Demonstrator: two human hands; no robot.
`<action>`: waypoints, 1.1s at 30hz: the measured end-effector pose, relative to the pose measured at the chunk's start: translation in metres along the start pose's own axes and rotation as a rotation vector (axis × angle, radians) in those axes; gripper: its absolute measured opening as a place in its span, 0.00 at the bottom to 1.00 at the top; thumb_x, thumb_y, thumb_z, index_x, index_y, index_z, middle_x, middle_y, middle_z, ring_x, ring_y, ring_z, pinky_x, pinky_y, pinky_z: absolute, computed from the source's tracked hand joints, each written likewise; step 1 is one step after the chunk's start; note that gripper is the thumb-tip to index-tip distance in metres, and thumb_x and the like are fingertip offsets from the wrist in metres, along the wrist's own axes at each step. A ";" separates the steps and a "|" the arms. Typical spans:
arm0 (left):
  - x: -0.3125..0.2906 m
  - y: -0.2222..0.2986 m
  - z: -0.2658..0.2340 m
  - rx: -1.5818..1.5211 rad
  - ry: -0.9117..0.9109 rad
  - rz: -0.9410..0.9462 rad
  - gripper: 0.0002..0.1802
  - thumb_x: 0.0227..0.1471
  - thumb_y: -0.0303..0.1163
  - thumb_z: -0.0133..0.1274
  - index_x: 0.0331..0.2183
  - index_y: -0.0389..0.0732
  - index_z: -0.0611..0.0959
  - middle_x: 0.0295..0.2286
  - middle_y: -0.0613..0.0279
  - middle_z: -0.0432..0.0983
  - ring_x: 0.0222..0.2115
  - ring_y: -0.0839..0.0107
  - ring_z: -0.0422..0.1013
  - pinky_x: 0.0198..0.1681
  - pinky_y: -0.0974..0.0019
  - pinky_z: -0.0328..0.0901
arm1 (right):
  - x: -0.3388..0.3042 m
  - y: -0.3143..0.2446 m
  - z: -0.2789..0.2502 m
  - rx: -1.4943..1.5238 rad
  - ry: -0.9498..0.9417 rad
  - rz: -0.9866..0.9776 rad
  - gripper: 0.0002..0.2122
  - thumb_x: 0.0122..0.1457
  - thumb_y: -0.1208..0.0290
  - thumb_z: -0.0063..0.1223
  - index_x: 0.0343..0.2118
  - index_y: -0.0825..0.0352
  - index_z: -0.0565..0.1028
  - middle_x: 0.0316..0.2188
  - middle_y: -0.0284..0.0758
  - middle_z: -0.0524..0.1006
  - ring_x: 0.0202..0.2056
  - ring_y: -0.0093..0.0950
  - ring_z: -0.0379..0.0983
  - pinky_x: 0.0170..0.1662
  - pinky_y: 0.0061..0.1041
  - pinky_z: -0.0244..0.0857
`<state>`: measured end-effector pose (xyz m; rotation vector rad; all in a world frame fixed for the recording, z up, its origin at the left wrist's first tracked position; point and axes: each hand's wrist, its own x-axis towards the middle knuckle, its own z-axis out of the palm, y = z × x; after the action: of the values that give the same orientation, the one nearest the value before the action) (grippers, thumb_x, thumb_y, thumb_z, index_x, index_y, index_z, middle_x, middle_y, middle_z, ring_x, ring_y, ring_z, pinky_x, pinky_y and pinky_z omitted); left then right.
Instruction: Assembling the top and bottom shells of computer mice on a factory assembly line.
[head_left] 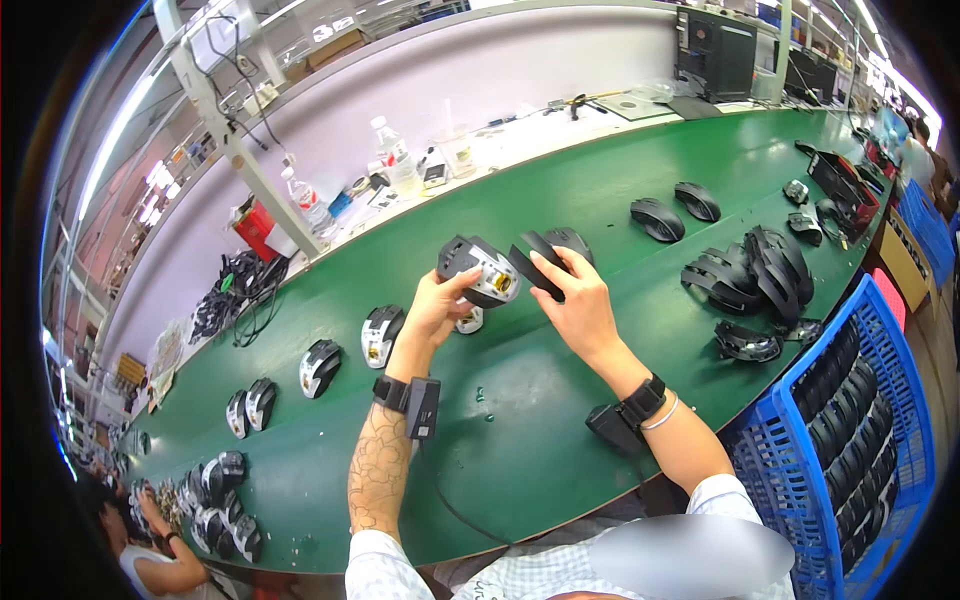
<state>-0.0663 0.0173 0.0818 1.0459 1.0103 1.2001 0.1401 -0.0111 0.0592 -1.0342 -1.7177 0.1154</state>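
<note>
My left hand (430,315) grips a half-built computer mouse (495,283), with a black-and-silver body and yellowish parts showing inside. Close beside it, my right hand (582,308) pinches a black mouse cover (532,262) between thumb and fingers. Cover and body look slightly apart, though their near edges overlap in this view. Partly behind my right hand lies a dark mouse (570,240) on the green tabletop. Another open mouse (470,321) shows just below the mouse in my left hand. An uncovered mouse (381,337) sits left of my left wrist.
Along the green table (540,430) stand more mice (320,368) at left and two black mice (657,219) at right. Black covers (750,275) are heaped near a blue crate (800,470) of mice. A co-worker's arm (160,525) reaches in at lower left. Bottles (395,160) line the back ledge.
</note>
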 end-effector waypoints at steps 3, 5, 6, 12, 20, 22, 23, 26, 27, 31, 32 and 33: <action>-0.019 0.002 -0.005 -0.255 -0.020 -0.079 0.19 0.46 0.28 0.57 0.41 0.36 0.72 0.36 0.58 0.74 0.36 0.67 0.73 0.38 0.61 0.70 | -0.001 -0.010 -0.002 0.000 -0.009 -0.045 0.25 0.44 0.77 0.60 0.50 0.62 0.71 0.43 0.47 0.71 0.45 0.42 0.69 0.48 0.33 0.64; -0.030 0.001 -0.008 -0.264 -0.037 -0.059 0.18 0.45 0.27 0.57 0.40 0.36 0.73 0.36 0.57 0.74 0.36 0.68 0.74 0.38 0.62 0.70 | -0.001 -0.023 -0.005 0.148 -0.044 0.019 0.28 0.42 0.78 0.61 0.51 0.64 0.69 0.43 0.45 0.72 0.44 0.40 0.70 0.47 0.31 0.65; -0.037 0.000 -0.005 -0.261 -0.028 -0.039 0.14 0.48 0.31 0.54 0.39 0.39 0.75 0.36 0.61 0.75 0.34 0.70 0.74 0.36 0.64 0.69 | -0.001 -0.031 -0.007 0.209 -0.060 0.048 0.30 0.40 0.78 0.63 0.52 0.67 0.67 0.42 0.43 0.72 0.43 0.38 0.71 0.47 0.29 0.65; -0.052 -0.013 0.002 -0.346 -0.051 -0.101 0.20 0.52 0.46 0.44 0.41 0.43 0.74 0.37 0.62 0.75 0.37 0.70 0.71 0.42 0.59 0.65 | -0.008 -0.049 -0.004 0.268 -0.197 -0.029 0.29 0.38 0.76 0.65 0.48 0.70 0.70 0.41 0.41 0.72 0.42 0.37 0.68 0.47 0.30 0.64; -0.063 -0.022 0.020 -0.208 -0.049 -0.018 0.23 0.52 0.46 0.42 0.47 0.44 0.71 0.39 0.66 0.72 0.40 0.73 0.69 0.40 0.64 0.65 | -0.011 -0.049 -0.001 0.213 -0.252 -0.030 0.29 0.37 0.74 0.66 0.47 0.71 0.70 0.40 0.41 0.70 0.42 0.37 0.66 0.46 0.31 0.64; -0.066 -0.023 0.027 -0.183 -0.032 0.007 0.22 0.52 0.43 0.46 0.47 0.45 0.70 0.38 0.67 0.71 0.40 0.73 0.68 0.40 0.65 0.65 | -0.012 -0.048 -0.001 0.197 -0.258 -0.019 0.29 0.37 0.74 0.66 0.47 0.71 0.71 0.41 0.40 0.70 0.42 0.36 0.66 0.46 0.32 0.64; -0.067 -0.024 0.030 -0.138 0.001 0.015 0.21 0.50 0.39 0.48 0.46 0.45 0.69 0.38 0.66 0.70 0.40 0.73 0.68 0.40 0.66 0.65 | -0.012 -0.046 -0.001 0.193 -0.261 -0.017 0.29 0.37 0.74 0.66 0.47 0.71 0.71 0.41 0.40 0.70 0.42 0.36 0.66 0.46 0.32 0.64; -0.066 -0.026 0.033 -0.081 0.035 0.035 0.21 0.48 0.33 0.53 0.44 0.44 0.68 0.37 0.64 0.69 0.39 0.73 0.68 0.39 0.67 0.66 | -0.011 -0.043 -0.001 0.181 -0.273 -0.010 0.28 0.37 0.73 0.66 0.46 0.71 0.71 0.41 0.41 0.70 0.43 0.36 0.65 0.47 0.32 0.64; -0.067 -0.026 0.032 -0.064 0.043 0.049 0.21 0.46 0.31 0.54 0.44 0.43 0.68 0.37 0.63 0.69 0.39 0.72 0.68 0.38 0.68 0.66 | -0.012 -0.044 0.000 0.188 -0.290 -0.020 0.28 0.37 0.73 0.66 0.47 0.70 0.71 0.41 0.41 0.70 0.43 0.36 0.64 0.47 0.32 0.64; -0.061 -0.040 0.027 -0.048 0.055 0.128 0.23 0.43 0.27 0.58 0.42 0.40 0.68 0.36 0.61 0.70 0.38 0.71 0.70 0.38 0.66 0.68 | -0.013 -0.045 0.003 0.183 -0.324 -0.014 0.28 0.37 0.73 0.66 0.47 0.69 0.72 0.44 0.41 0.69 0.46 0.37 0.63 0.48 0.32 0.64; -0.061 -0.041 0.029 -0.034 0.062 0.151 0.24 0.42 0.26 0.59 0.42 0.39 0.68 0.36 0.61 0.70 0.37 0.71 0.70 0.37 0.67 0.69 | -0.013 -0.044 0.004 0.183 -0.325 -0.013 0.28 0.37 0.73 0.66 0.47 0.69 0.72 0.44 0.41 0.69 0.46 0.37 0.63 0.48 0.32 0.64; -0.061 -0.040 0.030 -0.019 0.068 0.174 0.25 0.41 0.25 0.60 0.42 0.39 0.68 0.36 0.60 0.70 0.36 0.71 0.71 0.37 0.67 0.69 | -0.014 -0.041 0.005 0.141 -0.319 -0.051 0.29 0.37 0.73 0.66 0.48 0.69 0.71 0.45 0.41 0.69 0.47 0.37 0.62 0.48 0.33 0.63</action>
<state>-0.0340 -0.0488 0.0519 1.1011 0.9734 1.3924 0.1127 -0.0443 0.0688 -0.9014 -1.9903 0.3810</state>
